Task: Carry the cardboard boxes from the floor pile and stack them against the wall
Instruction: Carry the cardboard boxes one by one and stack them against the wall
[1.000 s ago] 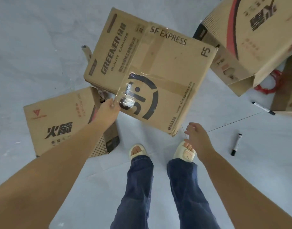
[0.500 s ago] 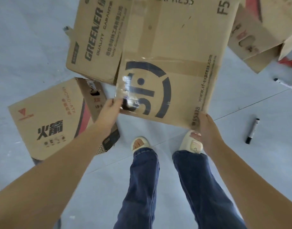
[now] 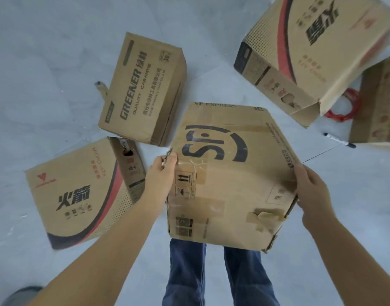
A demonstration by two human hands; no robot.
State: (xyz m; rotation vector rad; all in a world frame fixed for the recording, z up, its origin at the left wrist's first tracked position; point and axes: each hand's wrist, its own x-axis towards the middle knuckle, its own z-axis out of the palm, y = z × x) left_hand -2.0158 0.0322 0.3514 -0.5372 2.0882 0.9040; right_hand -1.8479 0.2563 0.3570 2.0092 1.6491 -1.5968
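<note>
The floor (image 3: pixel 46 62) carries the pile: a large box with red stripe (image 3: pixel 317 47) at the upper right, a second striped box (image 3: pixel 79 193) at the left, and the GREENER box (image 3: pixel 143 89) between them, all lying apart so each can be taken alone. The SF Express box (image 3: pixel 229 173) is lifted in front of the legs, tilted toward the person, probably so that it clears the others. The left hand (image 3: pixel 165 171) grips its left edge, and the right hand (image 3: pixel 311 188) grips the right edge; two sides give balance. A marker pen (image 3: pixel 339 140) lies on the floor at the right.

Half a second ago the box was lower and closer to the GREENER box; now it is raised and separate.
</note>
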